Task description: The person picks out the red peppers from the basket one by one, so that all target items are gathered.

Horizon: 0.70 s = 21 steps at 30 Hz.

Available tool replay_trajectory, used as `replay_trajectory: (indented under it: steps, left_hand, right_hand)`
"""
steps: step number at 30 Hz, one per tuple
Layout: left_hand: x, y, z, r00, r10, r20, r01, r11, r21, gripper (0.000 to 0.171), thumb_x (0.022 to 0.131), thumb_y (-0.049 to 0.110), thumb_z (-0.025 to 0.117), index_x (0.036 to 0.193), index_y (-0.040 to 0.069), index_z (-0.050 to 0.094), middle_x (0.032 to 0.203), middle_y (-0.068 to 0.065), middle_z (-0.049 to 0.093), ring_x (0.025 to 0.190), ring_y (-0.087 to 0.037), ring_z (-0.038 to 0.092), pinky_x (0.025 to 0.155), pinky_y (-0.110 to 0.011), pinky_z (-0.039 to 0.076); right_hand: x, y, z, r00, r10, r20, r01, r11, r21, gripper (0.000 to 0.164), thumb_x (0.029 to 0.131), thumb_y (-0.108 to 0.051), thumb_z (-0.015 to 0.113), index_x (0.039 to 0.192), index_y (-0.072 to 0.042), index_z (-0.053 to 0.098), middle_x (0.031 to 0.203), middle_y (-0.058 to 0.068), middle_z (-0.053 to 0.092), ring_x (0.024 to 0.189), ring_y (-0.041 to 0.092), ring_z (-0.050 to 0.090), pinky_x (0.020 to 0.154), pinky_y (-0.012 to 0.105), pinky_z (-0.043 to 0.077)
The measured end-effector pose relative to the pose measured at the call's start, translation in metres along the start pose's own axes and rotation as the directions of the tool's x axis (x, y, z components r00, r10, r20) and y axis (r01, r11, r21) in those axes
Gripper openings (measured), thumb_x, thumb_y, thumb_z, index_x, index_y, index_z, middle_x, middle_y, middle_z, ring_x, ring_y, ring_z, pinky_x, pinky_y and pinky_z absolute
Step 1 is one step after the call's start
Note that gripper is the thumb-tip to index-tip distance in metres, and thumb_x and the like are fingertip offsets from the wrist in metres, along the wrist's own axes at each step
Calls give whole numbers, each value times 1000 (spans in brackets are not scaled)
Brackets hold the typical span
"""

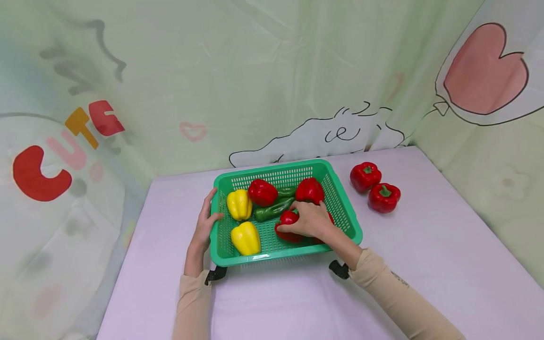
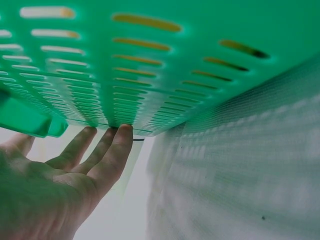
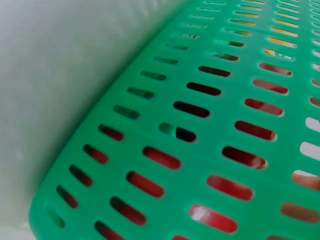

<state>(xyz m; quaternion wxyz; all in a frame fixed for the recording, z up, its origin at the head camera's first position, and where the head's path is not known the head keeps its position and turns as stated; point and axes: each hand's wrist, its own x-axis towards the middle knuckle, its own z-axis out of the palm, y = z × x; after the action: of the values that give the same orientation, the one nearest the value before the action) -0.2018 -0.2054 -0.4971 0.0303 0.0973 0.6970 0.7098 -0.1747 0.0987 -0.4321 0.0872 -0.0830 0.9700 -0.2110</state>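
Observation:
A green plastic basket (image 1: 289, 257) with slotted walls holds the vegetables. My left hand (image 1: 205, 224) holds its left rim, thumb over the edge and fingers along the outside; the left wrist view shows the fingertips (image 2: 123, 137) against the slotted wall. Inside the basket, my right hand (image 1: 312, 219) grips a red bell pepper (image 1: 288, 232) near the front right. Another red pepper is mostly hidden under that hand. Two more red bell peppers, one at back middle (image 1: 263, 192) and one at back right (image 1: 310, 190), lie there too. The right wrist view shows basket slots (image 3: 215, 218), with the hand largely hidden.
Two yellow bell peppers, one upper (image 1: 239, 205) and one lower (image 1: 246, 238), lie at the basket's left. Long green vegetables (image 1: 273, 209) lie mid-basket. Two red bell peppers (image 1: 365, 176) stand on the table (image 1: 425, 264) to the right. A printed curtain (image 1: 255, 94) hangs behind.

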Motion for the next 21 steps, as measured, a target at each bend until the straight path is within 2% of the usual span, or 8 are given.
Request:
replay_trajectory:
  steps: [7, 12, 21]
  left_hand:
    - [1, 0, 2, 1000, 0, 5, 0, 1000, -3, 77, 90, -1, 45, 158, 22, 20, 155, -18, 30, 119, -37, 45, 82, -29, 53]
    - [1, 0, 3, 1000, -1, 10, 1, 1000, -2, 76, 91, 0, 45, 158, 23, 20, 154, -18, 31, 119, -36, 46, 83, -31, 53]
    - [0, 1, 1, 1000, -6, -4, 6, 1000, 4, 76, 90, -1, 45, 158, 23, 21, 152, -20, 33, 115, -31, 48, 82, -32, 54]
  right_hand:
    - [-1, 1, -2, 998, -5, -56, 8, 999, 39, 77, 72, -54, 79, 128, -5, 59, 106, 7, 66, 99, 25, 57, 87, 48, 51]
    - [-6, 2, -9, 997, 14, -79, -1, 987, 162, 80, 72, -48, 82, 132, -2, 57, 116, 12, 61, 105, 29, 56, 76, 41, 57]
    - [-17, 10, -23, 985, 15, -173, 48, 934, 355, 76, 73, -41, 83, 132, -1, 54, 123, 15, 55, 112, 31, 52, 77, 42, 57]
